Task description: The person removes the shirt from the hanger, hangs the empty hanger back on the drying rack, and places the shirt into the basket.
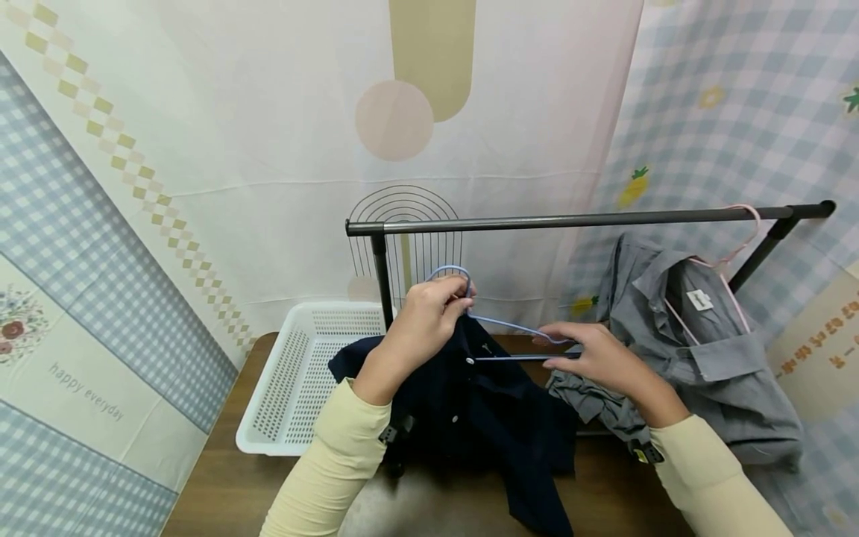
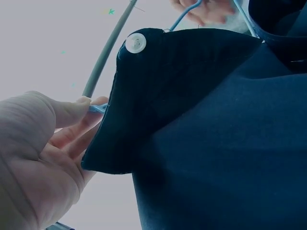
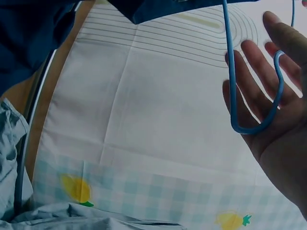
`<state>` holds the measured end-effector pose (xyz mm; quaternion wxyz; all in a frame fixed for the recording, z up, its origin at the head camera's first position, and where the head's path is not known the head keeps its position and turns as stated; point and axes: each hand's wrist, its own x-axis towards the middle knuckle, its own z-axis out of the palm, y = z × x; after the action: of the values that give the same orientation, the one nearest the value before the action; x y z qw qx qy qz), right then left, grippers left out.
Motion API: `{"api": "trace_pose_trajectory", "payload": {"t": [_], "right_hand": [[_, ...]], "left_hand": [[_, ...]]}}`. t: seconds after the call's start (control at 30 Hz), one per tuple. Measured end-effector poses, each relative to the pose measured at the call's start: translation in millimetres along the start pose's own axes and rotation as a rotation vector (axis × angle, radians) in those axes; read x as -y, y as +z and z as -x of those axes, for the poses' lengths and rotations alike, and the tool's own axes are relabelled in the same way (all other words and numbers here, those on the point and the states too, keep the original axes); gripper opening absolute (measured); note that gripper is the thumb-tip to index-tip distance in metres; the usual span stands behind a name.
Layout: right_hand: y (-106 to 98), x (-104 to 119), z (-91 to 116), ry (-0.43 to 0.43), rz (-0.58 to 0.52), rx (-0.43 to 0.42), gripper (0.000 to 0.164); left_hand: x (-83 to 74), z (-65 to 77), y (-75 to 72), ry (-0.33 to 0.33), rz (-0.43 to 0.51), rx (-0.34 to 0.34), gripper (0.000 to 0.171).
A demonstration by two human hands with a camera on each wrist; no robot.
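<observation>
My left hand (image 1: 423, 317) pinches the neck of a light blue clothes hanger (image 1: 503, 323) just under its hook. A dark navy shirt (image 1: 436, 410) with white buttons hangs below that hand, with the hanger's left part hidden inside it. The hanger's right end sticks out of the shirt. Near that bare end is my right hand (image 1: 597, 356); in the right wrist view its fingers (image 3: 252, 88) are spread, with the blue hanger's looped end in front of the palm. In the left wrist view the thumb and a finger hold the hanger beside the shirt's collar (image 2: 139, 96).
A dark metal rail (image 1: 570, 221) runs behind my hands. From its right end a grey shirt (image 1: 711, 373) hangs on a pink hanger (image 1: 734, 298). A white perforated basket (image 1: 258, 418) stands on the brown wooden table (image 1: 221, 477) to the left. Patterned cloth covers the walls.
</observation>
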<state>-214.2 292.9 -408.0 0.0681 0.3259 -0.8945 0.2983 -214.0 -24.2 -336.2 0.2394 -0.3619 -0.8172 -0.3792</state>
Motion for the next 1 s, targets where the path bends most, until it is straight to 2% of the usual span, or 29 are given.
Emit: {"api": "trace_pose_trajectory", "payload": {"t": [0.17,0.33,0.47,0.77,0.9,1.0], "right_hand": [[3,0,-5,-0.007,0.006,0.074,0.038],[8,3,-4,0.024,0.110,0.099,0.033],[12,3,-2,0.009,0.156,0.074,0.027],[17,1,2,-0.028,0.144,-0.023,0.026],[19,-1,5,-0.038,0.138,-0.059,0.027],[20,-2,7,-0.034,0.134,-0.073,0.027]], "left_hand": [[-0.8,0.7,0.3,-0.003,0.006,0.003,0.008],[-1.4,0.5,0.7,0.003,0.001,0.001,0.004],[-1.3,0.2,1.1,0.016,-0.006,-0.001,0.005],[-0.5,0.7,-0.8,0.028,-0.021,0.006,0.011],[1.0,2.9,-3.1,0.011,-0.009,0.042,0.020],[2.4,6.2,-7.2,-0.011,-0.008,0.105,0.031]]}}
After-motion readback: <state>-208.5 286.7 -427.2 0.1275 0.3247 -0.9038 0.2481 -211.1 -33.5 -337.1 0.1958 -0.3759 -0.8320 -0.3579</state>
